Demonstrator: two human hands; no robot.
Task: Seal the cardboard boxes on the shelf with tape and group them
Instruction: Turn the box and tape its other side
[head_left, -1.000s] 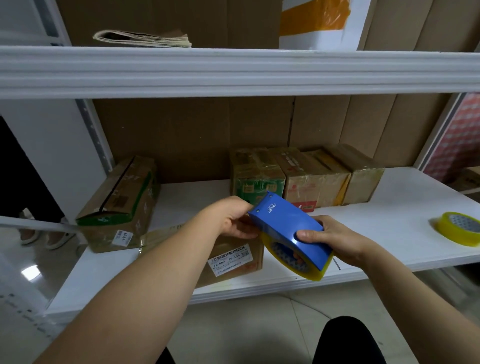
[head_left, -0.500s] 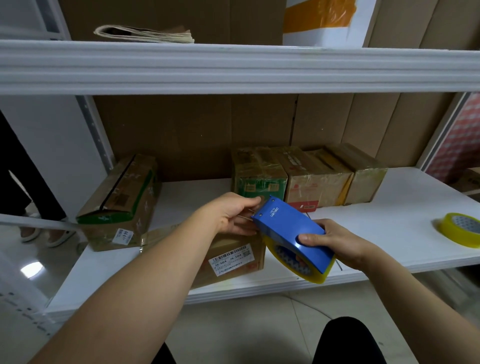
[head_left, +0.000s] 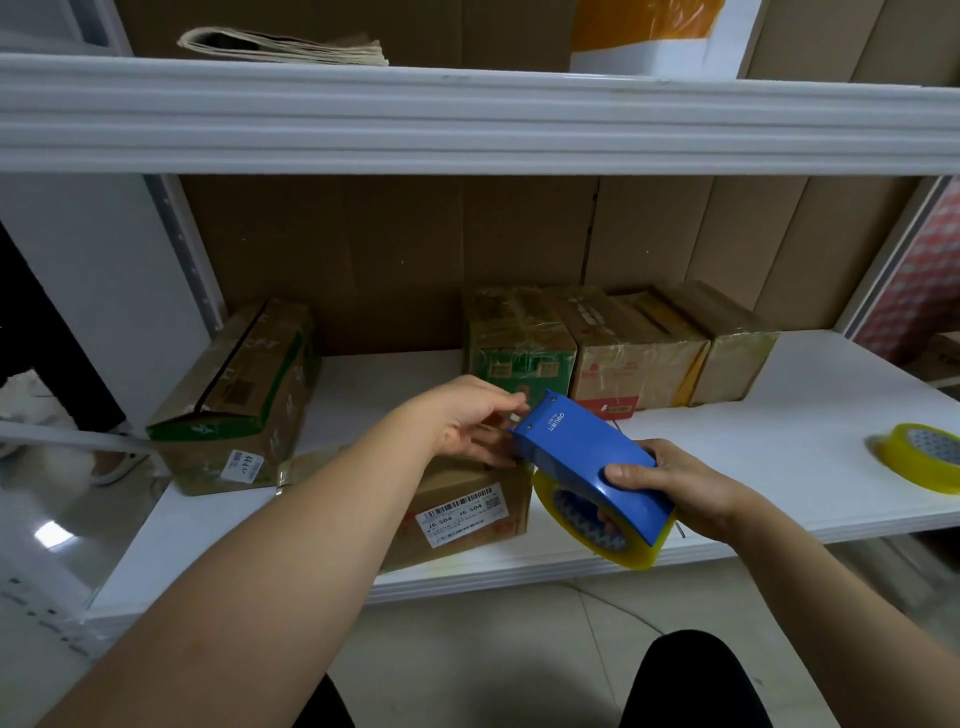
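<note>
With my right hand (head_left: 691, 483) gripping the blue tape dispenser (head_left: 587, 462) over the box (head_left: 467, 512) at the shelf (head_left: 810, 415) front, my left hand (head_left: 467, 421) pinches the tape end, which I should pull out taut before pressing it down.

White shelf (head_left: 810, 415) carrying cardboard boxes: one long box (head_left: 234, 400) at left, one labelled box (head_left: 467, 512) at front edge, a row of taped boxes (head_left: 618, 348) at back. Yellow tape roll (head_left: 919, 462) lying far right.
</note>
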